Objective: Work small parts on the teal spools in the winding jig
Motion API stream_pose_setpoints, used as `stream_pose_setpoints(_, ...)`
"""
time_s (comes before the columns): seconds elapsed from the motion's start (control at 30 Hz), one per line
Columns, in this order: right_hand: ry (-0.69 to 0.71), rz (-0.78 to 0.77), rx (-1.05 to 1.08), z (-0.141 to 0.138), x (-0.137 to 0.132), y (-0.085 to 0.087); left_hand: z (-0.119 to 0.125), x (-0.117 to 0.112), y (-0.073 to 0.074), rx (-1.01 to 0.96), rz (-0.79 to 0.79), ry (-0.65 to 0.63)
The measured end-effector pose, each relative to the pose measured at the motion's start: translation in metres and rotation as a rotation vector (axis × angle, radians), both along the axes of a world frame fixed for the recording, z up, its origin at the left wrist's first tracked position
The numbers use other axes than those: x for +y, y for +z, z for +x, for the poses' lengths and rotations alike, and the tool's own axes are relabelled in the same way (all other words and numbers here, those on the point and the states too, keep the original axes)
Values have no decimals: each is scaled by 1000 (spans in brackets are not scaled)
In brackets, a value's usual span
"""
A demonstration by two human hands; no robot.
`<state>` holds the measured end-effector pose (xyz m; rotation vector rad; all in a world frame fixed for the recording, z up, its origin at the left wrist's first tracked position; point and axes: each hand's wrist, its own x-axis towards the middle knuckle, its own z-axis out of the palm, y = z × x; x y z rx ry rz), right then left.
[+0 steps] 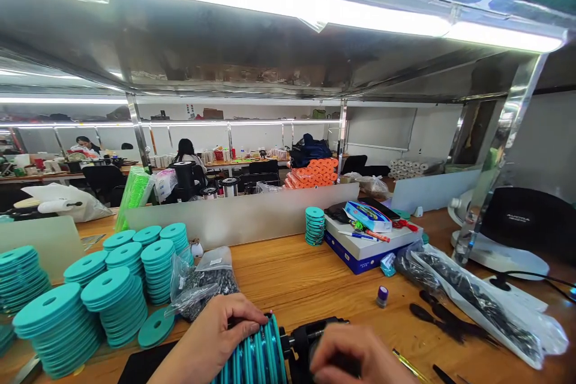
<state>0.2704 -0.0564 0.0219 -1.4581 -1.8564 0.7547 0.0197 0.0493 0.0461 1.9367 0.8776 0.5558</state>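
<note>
A: Where do we have the row of teal discs (258, 357)?
B: At the front edge of our view, its long axis running roughly left to right. Its right end meets the black winder (299, 342).
A: Which hand is nearer?
B: Our left hand (220, 327). It lies over the row from the left, touching the rims, thumb and forefinger almost together. Whether they pinch anything, we cannot tell.
A: And our right hand (362, 351)?
B: Off the row's right end, beyond the winder's near part. Its fingers curl, but blur keeps us from telling whether they hold anything.
A: Farther out?
B: Left of our forearm we see a loose disc (149, 334) lying flat, with disc stacks (119, 300) past it. Behind our left hand sits a plastic bag (211, 282); a purple-capped jar (382, 296) stands beyond our right.
</note>
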Motion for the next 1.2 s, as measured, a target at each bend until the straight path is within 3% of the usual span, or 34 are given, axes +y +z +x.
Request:
stream_pose_setpoints(0.13,76,-67,197,-24,50,28,2,1,-1,36,44,-13)
stream_pose_setpoints(0.27,151,-121,165,-39,70,29,4,1,0,98,67,6)
stream_pose_setpoints(0.57,122,-88,12,-47,62,35,3,6,-7,85,77,-19)
stream_pose_setpoints(0.83,166,34,-117,-43,65,18,3,5,-5,62,96,-22)
stream_pose_setpoints(1.03,252,-71,-102,-43,66,36,4,2,-1,61,85,-26)
stream_pose_setpoints(1.2,165,-77,-114,-45,65,37,4,4,-3,78,73,-9)
